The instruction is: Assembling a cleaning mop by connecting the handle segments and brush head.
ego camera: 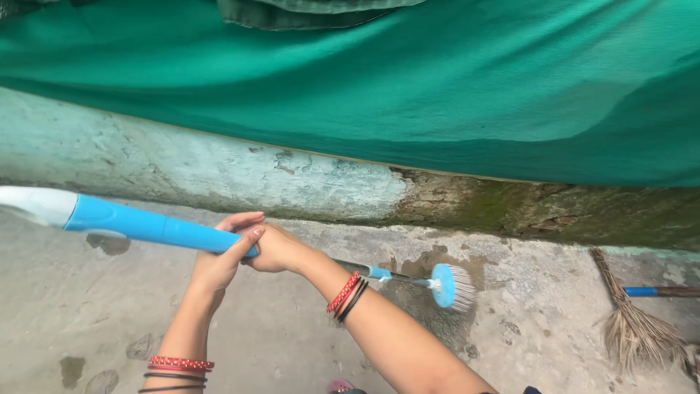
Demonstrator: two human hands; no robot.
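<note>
Both hands (pixel 244 248) grip blue mop handle (pixel 138 225) above concrete floor (pixel 292 335)

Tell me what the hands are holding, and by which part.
Both the left hand and the right hand grip the long-handled brush by the lower end of its blue handle grip.

Stained grey concrete floor (pixel 87 321); low weathered pale-blue plastered wall (pixel 219 171), mossy at right; green mesh cloth (pixel 437 80) draped above; soft daylight.
</note>
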